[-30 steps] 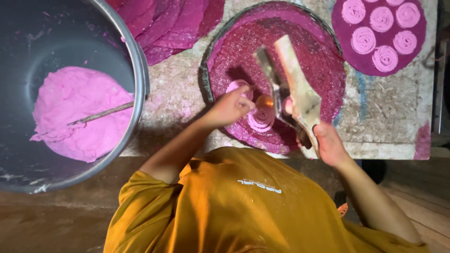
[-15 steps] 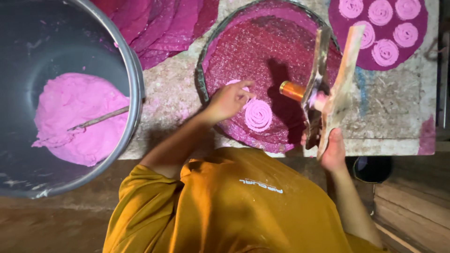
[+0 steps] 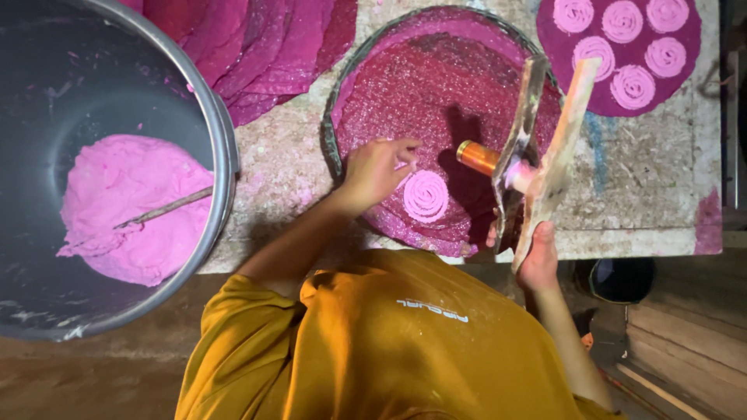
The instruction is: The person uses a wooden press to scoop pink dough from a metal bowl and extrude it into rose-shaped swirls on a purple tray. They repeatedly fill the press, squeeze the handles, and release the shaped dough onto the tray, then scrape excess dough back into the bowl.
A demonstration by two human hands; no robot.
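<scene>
Hands: right grips wooden press, left open beside pink dough spiral.

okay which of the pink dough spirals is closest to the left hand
The lone pink spiral on the round mesh tray, just beside the left hand. The other five spirals sit together on the dark pink mat at the far right corner.

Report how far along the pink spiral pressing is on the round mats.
Done: the far mat holds five dough spirals, and one spiral lies on the near round mat. In hand: the right hand holds the wooden press tilted up off the mat, while the left hand rests by the new spiral. Left: most of the near mat is bare, and pink dough remains in the metal tub.
</scene>
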